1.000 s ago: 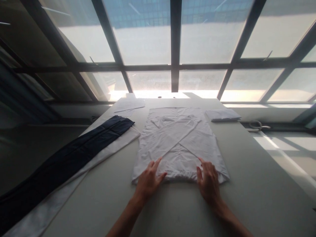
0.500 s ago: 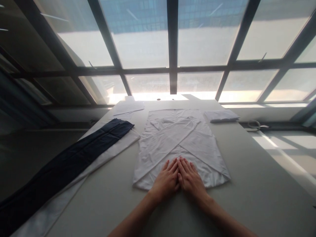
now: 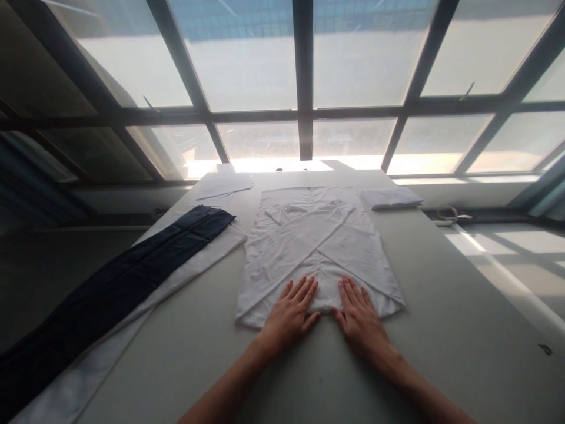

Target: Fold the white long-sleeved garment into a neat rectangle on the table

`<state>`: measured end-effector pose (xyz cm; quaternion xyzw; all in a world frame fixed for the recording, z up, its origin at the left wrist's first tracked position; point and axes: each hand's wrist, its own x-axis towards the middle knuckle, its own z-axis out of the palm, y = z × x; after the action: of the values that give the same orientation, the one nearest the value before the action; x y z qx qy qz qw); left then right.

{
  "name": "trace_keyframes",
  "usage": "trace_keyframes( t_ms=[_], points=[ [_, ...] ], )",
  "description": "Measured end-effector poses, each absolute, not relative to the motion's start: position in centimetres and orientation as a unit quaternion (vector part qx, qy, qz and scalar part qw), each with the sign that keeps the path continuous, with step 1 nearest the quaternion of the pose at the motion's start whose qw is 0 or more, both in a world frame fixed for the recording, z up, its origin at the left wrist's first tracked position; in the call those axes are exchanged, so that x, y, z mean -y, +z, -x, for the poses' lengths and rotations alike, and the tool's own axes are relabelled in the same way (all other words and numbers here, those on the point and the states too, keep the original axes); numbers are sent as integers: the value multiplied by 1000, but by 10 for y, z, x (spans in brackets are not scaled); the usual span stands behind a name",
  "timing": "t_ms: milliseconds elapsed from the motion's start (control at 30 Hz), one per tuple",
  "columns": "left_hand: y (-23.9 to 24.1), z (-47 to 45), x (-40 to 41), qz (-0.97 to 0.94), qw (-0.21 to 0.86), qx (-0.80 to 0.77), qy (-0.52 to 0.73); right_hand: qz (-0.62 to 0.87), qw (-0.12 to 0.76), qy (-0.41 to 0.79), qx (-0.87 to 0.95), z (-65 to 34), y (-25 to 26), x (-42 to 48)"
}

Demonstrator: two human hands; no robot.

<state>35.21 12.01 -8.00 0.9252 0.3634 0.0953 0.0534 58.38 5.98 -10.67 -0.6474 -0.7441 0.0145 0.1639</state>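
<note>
A white garment, seemingly a shirt (image 3: 304,235), lies spread flat with its sleeves crossed diagonally over the body. At its near edge, left of the middle, my left hand (image 3: 291,312) rests palm down with fingers stretched out and thumb pointing inward. My right hand (image 3: 359,318) lies flat on the same edge, right of the middle, fingers also extended. Between the two hands a strip of wrinkled white cloth shows. Neither hand grips anything; the cloth under the palms is hidden.
Dark navy trousers (image 3: 132,265) lie along the table's left side over another white garment (image 3: 198,259). White sheets (image 3: 225,187) sit at the far left, a folded white cloth (image 3: 392,198) at the far right. The pale table (image 3: 441,330) stands before large windows.
My hands, which were together at the middle of the near edge, have moved apart, one to each side, still flat on the cloth. The camera view has shifted slightly.
</note>
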Motion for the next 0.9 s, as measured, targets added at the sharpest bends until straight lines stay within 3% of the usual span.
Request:
trace_keyframes(
  t_ms=[500,733,900],
  points=[
    [-98,-282,-80,-905,-26,-407,124,645,208,10,735,-612,-112,-30],
    [-43,-282,-94,-798,69,-497,333,635,366,42,679,-612,-78,-65],
    [-23,-325,-150,-823,99,-489,272,619,310,57,719,-572,-52,-116]
  ],
)
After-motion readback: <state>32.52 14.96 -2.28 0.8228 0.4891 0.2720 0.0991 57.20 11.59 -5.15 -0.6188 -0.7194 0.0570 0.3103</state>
